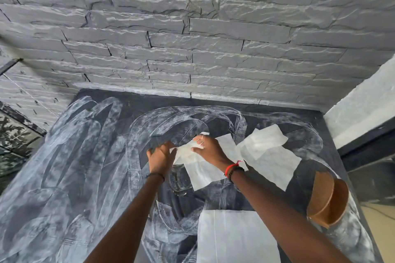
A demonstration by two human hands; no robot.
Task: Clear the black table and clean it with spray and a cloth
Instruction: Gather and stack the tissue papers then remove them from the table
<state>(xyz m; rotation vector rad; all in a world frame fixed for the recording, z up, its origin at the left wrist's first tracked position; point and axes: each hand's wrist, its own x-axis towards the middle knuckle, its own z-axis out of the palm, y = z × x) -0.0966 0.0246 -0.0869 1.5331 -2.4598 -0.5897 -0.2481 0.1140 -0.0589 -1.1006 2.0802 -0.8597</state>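
The black table [111, 113] is covered in white, chalky smear marks. Several white cloth sheets lie on it: one [205, 173] under my hands, one [271, 156] to the right, and a flat one [235, 237] near the front edge. My left hand [160, 156] rests on the table with its fingers curled at the left edge of the middle cloth. My right hand [208, 147] pinches a bunched fold of that same cloth. No spray bottle is in view.
A brown wooden bowl-like piece [327, 198] stands tilted at the table's right edge. A grey stone-brick wall [192, 38] runs right behind the table. A white ledge [359, 102] rises at the right. Foliage [12, 134] shows at the far left.
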